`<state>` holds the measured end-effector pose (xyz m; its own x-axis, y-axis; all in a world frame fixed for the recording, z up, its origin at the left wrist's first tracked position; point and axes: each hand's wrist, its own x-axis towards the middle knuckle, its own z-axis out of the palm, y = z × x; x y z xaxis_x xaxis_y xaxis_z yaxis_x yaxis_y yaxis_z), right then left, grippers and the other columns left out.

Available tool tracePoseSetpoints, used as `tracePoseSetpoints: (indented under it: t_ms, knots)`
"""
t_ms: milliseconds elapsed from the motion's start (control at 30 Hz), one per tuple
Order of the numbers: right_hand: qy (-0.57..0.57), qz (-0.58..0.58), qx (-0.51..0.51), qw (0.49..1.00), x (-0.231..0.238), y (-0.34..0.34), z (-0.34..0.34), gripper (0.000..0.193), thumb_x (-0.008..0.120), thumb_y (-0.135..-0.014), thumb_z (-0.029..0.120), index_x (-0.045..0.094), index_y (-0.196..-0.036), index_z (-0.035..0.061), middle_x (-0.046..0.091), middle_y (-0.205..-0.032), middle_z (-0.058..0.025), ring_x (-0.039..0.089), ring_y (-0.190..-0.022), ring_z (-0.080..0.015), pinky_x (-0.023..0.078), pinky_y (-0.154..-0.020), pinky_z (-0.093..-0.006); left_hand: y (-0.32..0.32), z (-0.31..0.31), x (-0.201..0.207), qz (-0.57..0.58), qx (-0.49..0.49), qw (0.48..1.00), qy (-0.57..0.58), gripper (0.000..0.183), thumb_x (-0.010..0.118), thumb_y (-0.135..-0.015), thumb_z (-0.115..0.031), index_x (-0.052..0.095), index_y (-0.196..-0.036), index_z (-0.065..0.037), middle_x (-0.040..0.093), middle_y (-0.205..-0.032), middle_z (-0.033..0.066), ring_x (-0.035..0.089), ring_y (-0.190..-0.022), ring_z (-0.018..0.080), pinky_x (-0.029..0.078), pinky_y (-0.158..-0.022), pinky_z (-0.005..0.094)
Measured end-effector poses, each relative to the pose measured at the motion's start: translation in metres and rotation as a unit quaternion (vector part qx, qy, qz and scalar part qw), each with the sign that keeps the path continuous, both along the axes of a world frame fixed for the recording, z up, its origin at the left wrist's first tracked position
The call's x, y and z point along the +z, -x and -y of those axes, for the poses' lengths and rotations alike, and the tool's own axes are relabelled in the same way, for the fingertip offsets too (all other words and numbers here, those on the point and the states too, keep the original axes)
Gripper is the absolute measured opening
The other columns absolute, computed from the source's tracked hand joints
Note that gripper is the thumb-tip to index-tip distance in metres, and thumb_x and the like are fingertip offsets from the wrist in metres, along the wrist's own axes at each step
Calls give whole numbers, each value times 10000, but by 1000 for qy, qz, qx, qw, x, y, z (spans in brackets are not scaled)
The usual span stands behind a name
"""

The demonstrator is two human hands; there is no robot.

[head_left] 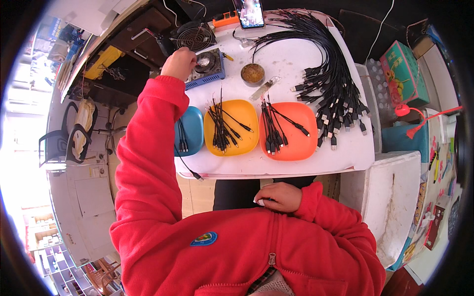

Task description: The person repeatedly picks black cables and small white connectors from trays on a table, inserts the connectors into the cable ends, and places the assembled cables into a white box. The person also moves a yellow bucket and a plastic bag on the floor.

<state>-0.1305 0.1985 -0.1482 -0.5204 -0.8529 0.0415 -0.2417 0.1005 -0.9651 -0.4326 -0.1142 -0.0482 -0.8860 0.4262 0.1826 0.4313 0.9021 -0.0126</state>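
Note:
My left hand point(179, 64), fingers curled, is at the left side of a small blue box-shaped heater with a round pot on top point(209, 74). What its fingers hold, if anything, is hidden. My right hand point(282, 196) rests closed in front of my body, below the table edge, with a small dark bit showing at its fingers. Short black cables lie in a blue plate point(196, 118), a yellow plate point(237, 109) and an orange plate point(303, 148). One black cable with a plug point(196, 175) hangs over the table's near edge beside the blue plate.
A large bundle of black USB cables point(328, 64) covers the table's right side. A small tin of brown paste point(253, 74) and a clear bottle point(261, 90) stand mid-table. Behind are a fan point(195, 37), a lit phone point(249, 14) and an orange power strip point(225, 19). A white foam box point(392, 197) stands right.

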Motion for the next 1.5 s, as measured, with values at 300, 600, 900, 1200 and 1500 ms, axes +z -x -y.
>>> tracePoseSetpoints:
  t_ms: [300,600,900,1200,1500]
  knots:
    - [10,5,-3,1000,1,1,-1,172,531,-910,149,607,-1017,38,645,-957,-143,618,-917,-334,498,-808,-410,10,-5,3,14,-14,998,65,50,666,-755,-88,682,-782,-50,604,-842,128,617,-843,319,505,-758,404]
    - [8,12,-9,1000,3,0,-2,166,539,-905,148,612,-1008,40,649,-945,-142,620,-916,-331,497,-805,-410,22,-8,1,37,4,993,112,53,682,-751,-107,683,-774,-59,614,-860,131,615,-874,317,507,-771,407]
    - [-22,-18,-46,999,4,-11,-4,181,551,-903,155,627,-1018,39,659,-955,-140,628,-912,-328,502,-805,-395,-37,-4,32,-36,-19,993,-108,100,697,-761,-94,664,-812,-15,609,-824,147,608,-777,332,493,-691,412]
    - [-21,-65,-74,995,4,-24,12,188,545,-918,169,626,-1008,25,661,-893,-136,647,-847,-311,514,-757,-383,-257,-40,124,-9,-37,848,-528,87,648,-795,105,650,-864,51,591,-883,53,569,-699,83,433,-571,195]
    - [19,-51,-116,992,90,-39,31,278,564,-932,171,560,-1175,35,623,-998,-102,609,-907,-203,472,-793,-304,-345,-69,151,22,-115,716,-688,106,645,-844,82,619,-943,50,584,-900,44,562,-668,67,433,-553,180]
